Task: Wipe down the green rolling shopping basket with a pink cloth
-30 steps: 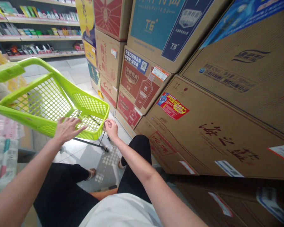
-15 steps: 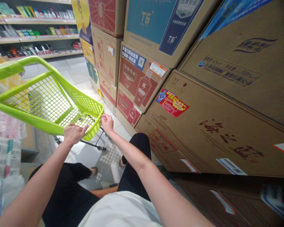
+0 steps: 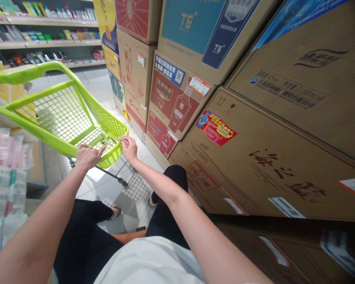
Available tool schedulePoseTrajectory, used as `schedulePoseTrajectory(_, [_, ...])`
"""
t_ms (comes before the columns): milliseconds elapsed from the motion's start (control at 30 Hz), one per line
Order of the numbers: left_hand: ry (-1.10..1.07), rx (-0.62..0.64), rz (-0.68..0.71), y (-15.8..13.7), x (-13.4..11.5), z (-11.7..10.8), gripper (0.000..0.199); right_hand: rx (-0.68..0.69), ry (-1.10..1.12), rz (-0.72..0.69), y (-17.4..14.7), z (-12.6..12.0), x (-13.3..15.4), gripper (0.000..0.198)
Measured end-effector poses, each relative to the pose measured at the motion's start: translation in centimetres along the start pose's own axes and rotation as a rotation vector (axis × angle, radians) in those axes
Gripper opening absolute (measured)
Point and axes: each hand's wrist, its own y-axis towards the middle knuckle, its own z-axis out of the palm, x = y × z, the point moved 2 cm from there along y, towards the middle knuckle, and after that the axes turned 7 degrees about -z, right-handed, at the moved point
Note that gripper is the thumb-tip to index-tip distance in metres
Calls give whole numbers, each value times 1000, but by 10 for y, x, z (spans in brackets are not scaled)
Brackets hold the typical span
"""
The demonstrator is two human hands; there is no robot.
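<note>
left hand (image 3: pixel 88 156): on the near rim of the green basket (image 3: pixel 59 118), fingers curled over the edge, gripping it
right hand (image 3: pixel 129 148): at the near right corner of the basket, fingertips closed on the rim there, thumb side up; grip looks light (a pinch, not a full fist)
green basket: lime plastic mesh, tilted, near edge low and far edge high; sits front-left of the person, above the floor tiles (image 3: pixel 106 98); mesh bottom visible, nothing seen inside
basket handle (image 3: pixel 8 77): solid green bar along the top far side, upper left of view
basket frame (image 3: pixel 112 175): thin dark rod with a small wheel or foot at its end, under the near corner, just below the right hand
stacked cartons (image 3: pixel 254 130): brown cardboard boxes fill the right side, stacked high, close beside the person's right arm
red carton (image 3: pixel 173 102): red-printed box with a bottle picture, in the stack just beyond the right hand
sticker (image 3: pixel 215 130): red and yellow label on the large brown carton
shelves (image 3: pixel 47 35): far aisle at top left, rows of small packaged goods
packets (image 3: pixel 6 177): pale wrapped goods on a low rack at far left, beside the left arm
person: dark trousers, white top, sandalled feet on the tiles below the basket
</note>
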Motion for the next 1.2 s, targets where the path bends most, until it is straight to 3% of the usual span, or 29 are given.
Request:
schedulePoseTrajectory(67, [2, 0, -2, 6, 4, 1, 79, 23, 21, 9, -2, -2, -3, 10])
schedulePoseTrajectory(267, [-76, 86, 32, 18, 14, 2, 76, -173, -34, 222, 30, -6, -2, 21])
schedulePoseTrajectory(400, [-89, 85, 10, 17, 13, 2, 77, -158, -65, 182, 12, 7, 0, 19])
schedulePoseTrajectory(533, [-74, 69, -12, 17, 11, 2, 80, -11, -56, 112, -12, 9, -8, 8])
schedulePoseTrajectory(733, [-71, 79, -9, 17, 7, 1, 81, -166, -85, 221, 6, 0, -14, 15])
schedulePoseTrajectory(967, [-55, 65, 14, 13, 4, -1, 85, -24, -42, 121, -20, 12, -4, 18])
schedulePoseTrajectory(1100, [-74, 84, 32, 19, 6, 0, 80, -115, -86, 218, -8, 7, -3, 18])
schedulePoseTrajectory(1200, [-85, 88, 40, 24, 5, 0, 78, -75, -109, 215, -2, 10, -3, 18])
